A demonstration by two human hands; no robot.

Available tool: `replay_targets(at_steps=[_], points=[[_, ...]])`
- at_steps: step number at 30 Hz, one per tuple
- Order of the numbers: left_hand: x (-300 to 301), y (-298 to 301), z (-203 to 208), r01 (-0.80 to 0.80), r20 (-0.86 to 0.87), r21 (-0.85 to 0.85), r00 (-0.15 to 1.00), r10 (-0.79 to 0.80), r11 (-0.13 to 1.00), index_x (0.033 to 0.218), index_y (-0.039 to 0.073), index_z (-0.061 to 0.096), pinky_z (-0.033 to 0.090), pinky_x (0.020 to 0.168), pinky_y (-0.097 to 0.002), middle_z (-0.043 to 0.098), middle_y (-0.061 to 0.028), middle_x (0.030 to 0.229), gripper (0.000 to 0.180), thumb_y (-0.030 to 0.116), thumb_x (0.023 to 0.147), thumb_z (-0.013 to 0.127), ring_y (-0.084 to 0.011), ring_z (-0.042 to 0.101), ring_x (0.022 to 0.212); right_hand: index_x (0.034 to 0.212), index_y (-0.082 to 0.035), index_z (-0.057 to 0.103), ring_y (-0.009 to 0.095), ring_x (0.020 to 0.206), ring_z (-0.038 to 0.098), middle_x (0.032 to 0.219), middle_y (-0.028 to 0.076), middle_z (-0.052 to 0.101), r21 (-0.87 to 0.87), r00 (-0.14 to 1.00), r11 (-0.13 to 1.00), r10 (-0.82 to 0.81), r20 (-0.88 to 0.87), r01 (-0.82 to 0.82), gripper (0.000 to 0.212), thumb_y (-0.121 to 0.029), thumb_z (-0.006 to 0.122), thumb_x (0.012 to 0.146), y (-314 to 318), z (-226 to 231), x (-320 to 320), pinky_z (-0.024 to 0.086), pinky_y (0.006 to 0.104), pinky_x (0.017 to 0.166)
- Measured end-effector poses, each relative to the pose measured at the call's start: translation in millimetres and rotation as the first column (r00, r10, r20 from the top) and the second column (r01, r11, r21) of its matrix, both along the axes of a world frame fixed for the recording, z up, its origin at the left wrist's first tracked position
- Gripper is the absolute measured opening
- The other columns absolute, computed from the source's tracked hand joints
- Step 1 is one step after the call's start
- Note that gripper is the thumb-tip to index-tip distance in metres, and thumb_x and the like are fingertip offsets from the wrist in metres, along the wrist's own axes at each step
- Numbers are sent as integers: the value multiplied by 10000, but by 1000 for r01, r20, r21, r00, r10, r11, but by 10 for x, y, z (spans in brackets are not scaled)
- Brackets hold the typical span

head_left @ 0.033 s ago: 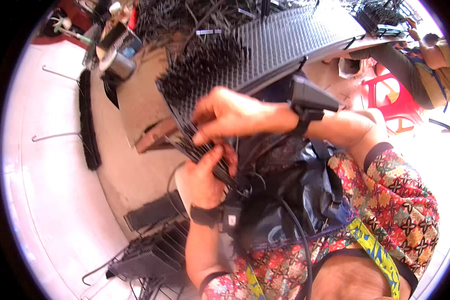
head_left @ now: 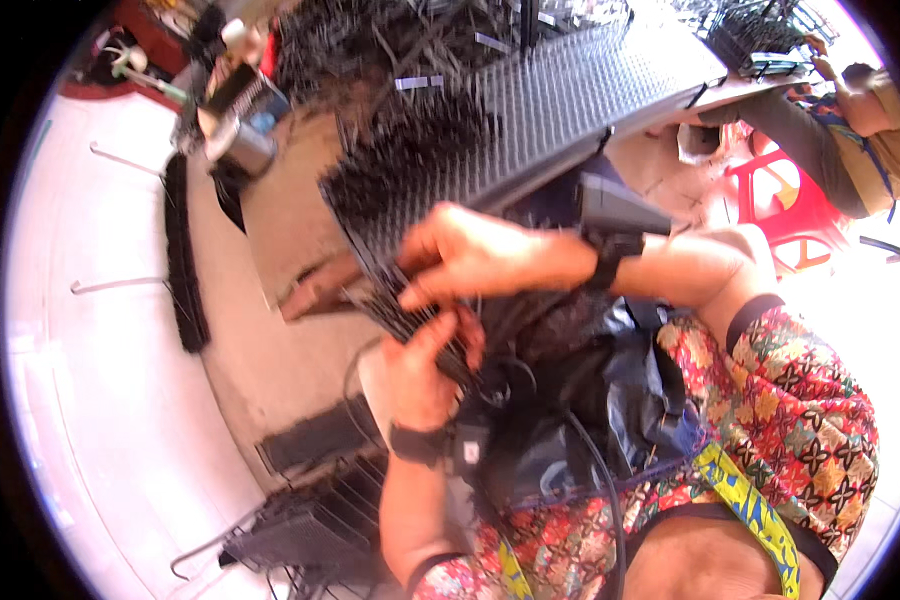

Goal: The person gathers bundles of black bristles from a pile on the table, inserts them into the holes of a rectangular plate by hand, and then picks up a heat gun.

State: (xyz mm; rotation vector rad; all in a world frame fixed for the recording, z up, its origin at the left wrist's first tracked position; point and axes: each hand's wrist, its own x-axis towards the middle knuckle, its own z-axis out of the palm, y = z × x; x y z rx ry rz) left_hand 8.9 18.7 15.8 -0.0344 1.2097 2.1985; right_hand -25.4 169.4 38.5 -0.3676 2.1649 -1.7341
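Observation:
My left hand (head_left: pixel 422 372) is closed around a bundle of thin black strips (head_left: pixel 402 318) that slants down toward my lap. Just above it, my right hand (head_left: pixel 475 262) reaches across with its fingers bent over the upper part of the bundle. Its fingertips are blurred, and whether they pinch a strip is hidden. Beyond both hands lies a long black panel (head_left: pixel 570 88) with a fine rowed texture. Many short upright black pieces (head_left: pixel 400 155) crowd its near left end. A black apron or bag (head_left: pixel 590 410) covers my lap.
Loose black strips (head_left: pixel 370 50) are heaped behind the panel. A metal can (head_left: pixel 242 148) stands at the upper left. Black racks (head_left: pixel 310 520) sit at lower left, and a long black brush-like bar (head_left: pixel 182 255) lies farther left. A red stool (head_left: pixel 785 210) and a co-worker (head_left: pixel 855 150) are at right.
The view has shifted slightly, so the scene sits a little lower and to the right. Both hands stay at the bundle, the right one slightly lower.

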Motion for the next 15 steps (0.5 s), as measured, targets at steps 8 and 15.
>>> replay_targets(at_steps=[8,15], points=[[-62,-50,51,20,1,-4,1000,-20,1000,947,17,482,421,429,-255,540,-86,735,254,164,762,574,-185,546,589,712,30,567,65,571,476,617,17,548,-255,947,914,-288,141,316,146,-98,636,715,53,-26,28,387,223,503],[18,-40,10,7,-16,-97,1000,-8,995,928,12,494,420,427,-260,562,-91,709,219,133,762,570,-184,548,563,874,46,562,67,594,497,691,31,570,-368,959,887,-235,158,279,208,-93,627,734,106,-77,98,410,196,505]])
